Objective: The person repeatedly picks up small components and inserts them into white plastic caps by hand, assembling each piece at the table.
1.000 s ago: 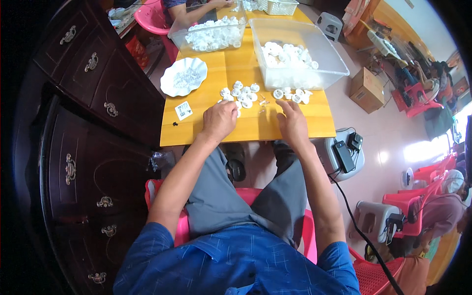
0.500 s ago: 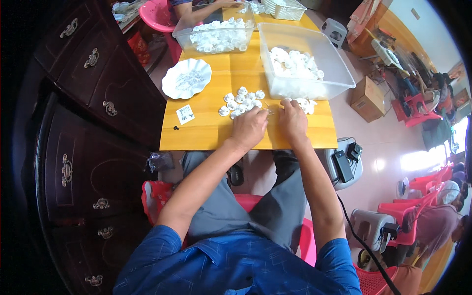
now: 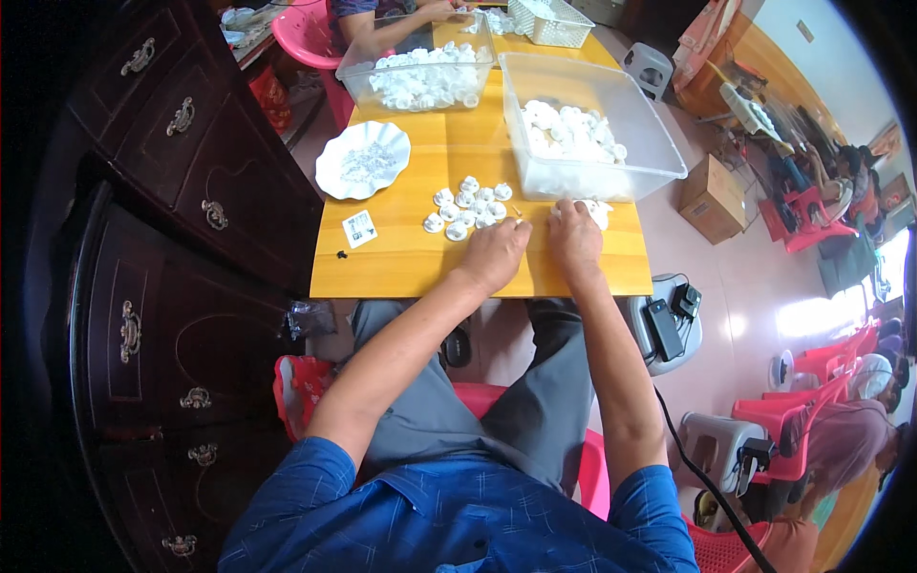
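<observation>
we count about ten small white caps (image 3: 468, 205) loose on the yellow counter (image 3: 411, 258), just left of the nearer of two clear bins (image 3: 611, 172), plus one white scalloped plate (image 3: 363, 159) farther left. our left hand (image 3: 494, 254) rests knuckles-up beside the caps, fingers curled narrow around something too small to tell. our right hand (image 3: 574, 237) lies flat against that bin's near wall, fingers together.
</observation>
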Demonstrator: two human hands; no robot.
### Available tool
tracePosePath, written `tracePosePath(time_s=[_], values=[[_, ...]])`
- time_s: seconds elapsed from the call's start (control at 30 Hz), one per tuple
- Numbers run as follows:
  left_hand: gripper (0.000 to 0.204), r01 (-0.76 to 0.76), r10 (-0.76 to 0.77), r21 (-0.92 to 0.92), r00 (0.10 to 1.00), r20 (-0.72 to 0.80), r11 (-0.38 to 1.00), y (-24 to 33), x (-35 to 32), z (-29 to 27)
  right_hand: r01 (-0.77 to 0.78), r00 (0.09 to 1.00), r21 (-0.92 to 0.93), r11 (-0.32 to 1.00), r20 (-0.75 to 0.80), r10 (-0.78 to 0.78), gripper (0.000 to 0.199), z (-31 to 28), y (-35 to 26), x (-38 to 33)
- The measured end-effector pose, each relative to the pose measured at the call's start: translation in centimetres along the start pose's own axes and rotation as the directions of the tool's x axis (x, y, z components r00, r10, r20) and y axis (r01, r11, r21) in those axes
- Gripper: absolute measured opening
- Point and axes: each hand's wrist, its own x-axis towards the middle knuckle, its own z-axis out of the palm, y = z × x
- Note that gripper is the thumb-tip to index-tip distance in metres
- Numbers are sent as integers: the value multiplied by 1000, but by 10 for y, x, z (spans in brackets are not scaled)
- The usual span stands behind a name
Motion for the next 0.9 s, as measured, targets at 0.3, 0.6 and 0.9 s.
tracePosePath(time_s=[0.3,0.6,0.9], values=[[16,109,-156,-446,985,-70,889,-9,-40,-25,-70,980,393,917,-145,137,23,-12,0,-38],[6,329,-241,-857,938,249,397,12,-65,-59,-523,836,846,-100,532,131,23,-31,-41,-138],[6,314,-155,-860,949,274,403,39,-76,-65,-519,837,833,-191,541,85,29,-44,-51,-153]])
